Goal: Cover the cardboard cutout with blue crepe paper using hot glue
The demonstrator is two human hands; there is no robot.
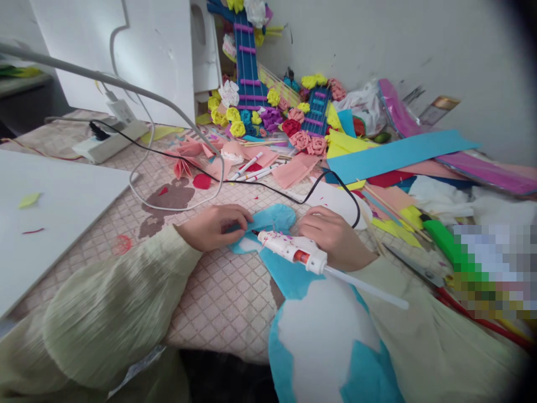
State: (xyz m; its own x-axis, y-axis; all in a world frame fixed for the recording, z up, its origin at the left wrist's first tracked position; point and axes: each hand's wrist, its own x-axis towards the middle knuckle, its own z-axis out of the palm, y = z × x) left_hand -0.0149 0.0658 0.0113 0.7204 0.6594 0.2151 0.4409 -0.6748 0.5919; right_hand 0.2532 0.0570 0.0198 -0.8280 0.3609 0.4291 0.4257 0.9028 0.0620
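Note:
My left hand (212, 226) pinches the edge of a light blue crepe paper piece (272, 218) on the table, fingers closed on it. My right hand (331, 235) is wrapped round a white hot glue gun (291, 249), whose nozzle points left at the blue paper near my left fingers. A clear glue stick (364, 288) juts out of the gun's back toward the lower right. A large white foam shape (327, 330) covered partly in blue paper lies toward me, joined to the piece under my hands.
A black cord (268, 187) runs from the gun to a white power strip (109, 140) at the left. Paper roses, blue guitar-shaped crafts (249, 67), coloured paper sheets, skewers, scissors (415, 268) and a green tool (440, 238) crowd the back and right. A white board (54, 207) lies left.

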